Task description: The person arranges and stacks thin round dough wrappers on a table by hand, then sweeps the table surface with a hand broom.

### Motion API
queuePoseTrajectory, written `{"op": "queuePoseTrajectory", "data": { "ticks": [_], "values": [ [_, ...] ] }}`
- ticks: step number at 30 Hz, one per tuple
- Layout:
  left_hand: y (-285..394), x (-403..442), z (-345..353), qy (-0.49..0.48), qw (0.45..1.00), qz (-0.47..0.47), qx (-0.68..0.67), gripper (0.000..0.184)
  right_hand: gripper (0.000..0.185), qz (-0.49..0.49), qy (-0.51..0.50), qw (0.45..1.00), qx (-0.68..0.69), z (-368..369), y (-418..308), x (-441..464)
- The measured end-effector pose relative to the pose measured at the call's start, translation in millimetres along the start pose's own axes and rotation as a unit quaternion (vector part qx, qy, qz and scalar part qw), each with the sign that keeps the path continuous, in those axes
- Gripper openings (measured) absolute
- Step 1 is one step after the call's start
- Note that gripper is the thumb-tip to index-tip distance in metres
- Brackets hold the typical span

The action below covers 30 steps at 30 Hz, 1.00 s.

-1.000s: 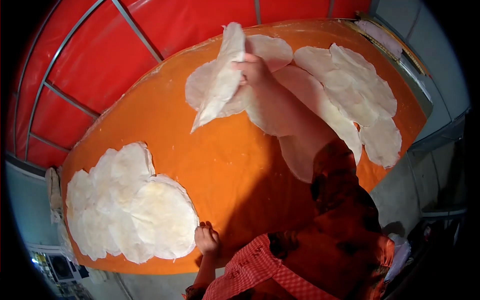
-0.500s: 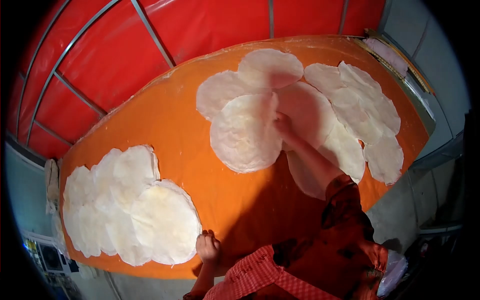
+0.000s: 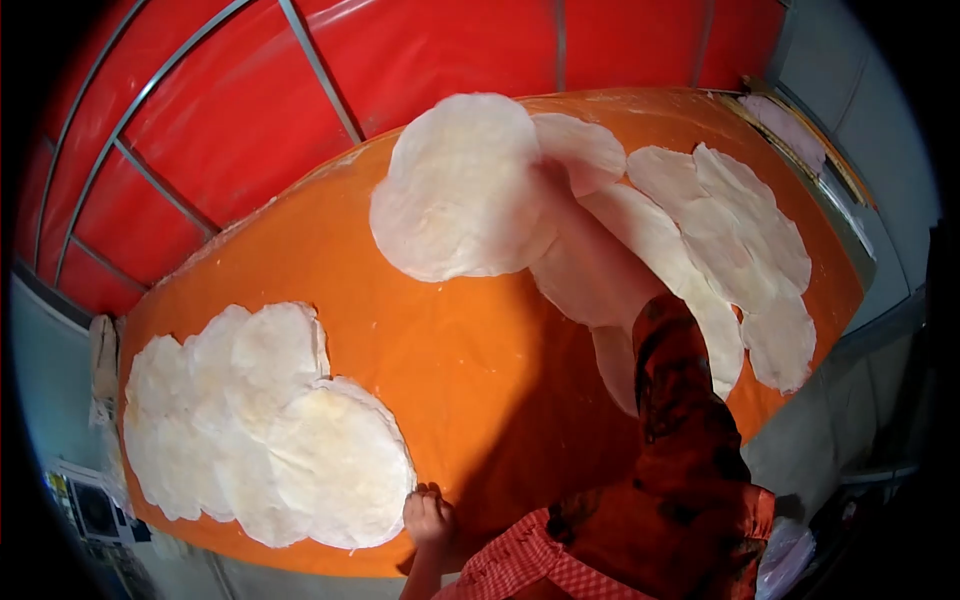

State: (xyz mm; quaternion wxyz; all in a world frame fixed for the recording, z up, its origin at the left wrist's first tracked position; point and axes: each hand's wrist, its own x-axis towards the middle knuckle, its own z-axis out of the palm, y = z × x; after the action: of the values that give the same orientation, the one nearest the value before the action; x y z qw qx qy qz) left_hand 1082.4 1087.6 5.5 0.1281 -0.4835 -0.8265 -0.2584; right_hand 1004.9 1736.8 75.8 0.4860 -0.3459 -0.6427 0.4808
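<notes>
My right hand [image 3: 552, 180], blurred by motion, grips the right edge of a thin round flatbread [image 3: 465, 195] over the far part of the orange table [image 3: 420, 340]. Its fingertips do not show clearly. The sheet overlaps another flatbread [image 3: 583, 150] behind it. My left hand [image 3: 428, 518] is closed at the near table edge, knuckles up, right beside a stack of pale flatbreads [image 3: 345, 460]. I see nothing in it.
More overlapping flatbreads [image 3: 740, 230] cover the right side of the table. Red sheeting [image 3: 440, 60] on a metal frame runs behind the table. A pinkish cloth and thin sticks [image 3: 785, 125] lie at the far right corner.
My right hand has moved away from me, carrying the flatbread towards the far edge. My left hand stays beside the left stack. The view has shifted slightly.
</notes>
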Motion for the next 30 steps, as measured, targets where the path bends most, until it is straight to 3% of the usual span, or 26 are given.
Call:
{"op": "queuePoseTrajectory", "data": {
  "ticks": [3, 5, 8, 11, 12, 13, 17, 20, 23, 26, 27, 30],
  "values": [
    [-3, -3, 4, 0.002, 1.000, -0.002, 0.005, 0.015, 0.042, 0.088, 0.050, 0.955, -0.277, -8, 187, 22],
    [-8, -5, 5, -0.002, 1.000, -0.004, 0.007, 0.015, 0.040, 0.132, -0.066, 0.919, -0.366, -46, 168, -28],
    [-8, -3, 2, -0.014, 1.000, -0.012, 0.008, 0.016, 0.038, 0.144, 0.043, 0.903, -0.402, -30, 174, -33],
    [-1, 0, 0, -0.008, 1.000, -0.020, 0.009, 0.015, 0.035, 0.156, -0.216, 0.779, -0.568, -20, 265, 25],
    [-2, -1, 1, -0.004, 1.000, -0.020, 0.009, 0.015, 0.035, 0.184, -0.162, 0.866, -0.437, -22, 252, 13],
    [-3, 0, 2, 0.001, 1.000, -0.018, 0.010, 0.014, 0.035, 0.186, -0.147, 0.907, -0.349, -24, 210, -2],
    [0, 4, -4, -0.012, 1.000, -0.011, 0.001, 0.013, 0.033, 0.085, -0.168, 0.979, -0.073, 1, 56, -30],
    [-1, -2, 0, 0.000, 1.000, -0.002, 0.009, 0.011, 0.034, 0.034, -0.198, 0.975, 0.091, 7, -51, -57],
    [-1, -1, 0, -0.005, 1.000, 0.006, 0.009, 0.011, 0.031, 0.044, -0.238, 0.944, 0.225, -37, -158, -106],
    [-2, -1, -4, -0.012, 1.000, 0.015, -0.010, 0.012, 0.035, 0.133, -0.222, 0.878, 0.403, -107, -226, -181],
    [-3, 0, -5, -0.015, 1.000, 0.017, -0.012, 0.012, 0.037, 0.162, -0.214, 0.864, 0.425, -131, -233, -195],
    [-1, 1, -11, -0.029, 0.999, 0.016, -0.021, 0.014, 0.045, 0.224, -0.259, 0.895, 0.287, -194, -185, -204]
  ]
}}
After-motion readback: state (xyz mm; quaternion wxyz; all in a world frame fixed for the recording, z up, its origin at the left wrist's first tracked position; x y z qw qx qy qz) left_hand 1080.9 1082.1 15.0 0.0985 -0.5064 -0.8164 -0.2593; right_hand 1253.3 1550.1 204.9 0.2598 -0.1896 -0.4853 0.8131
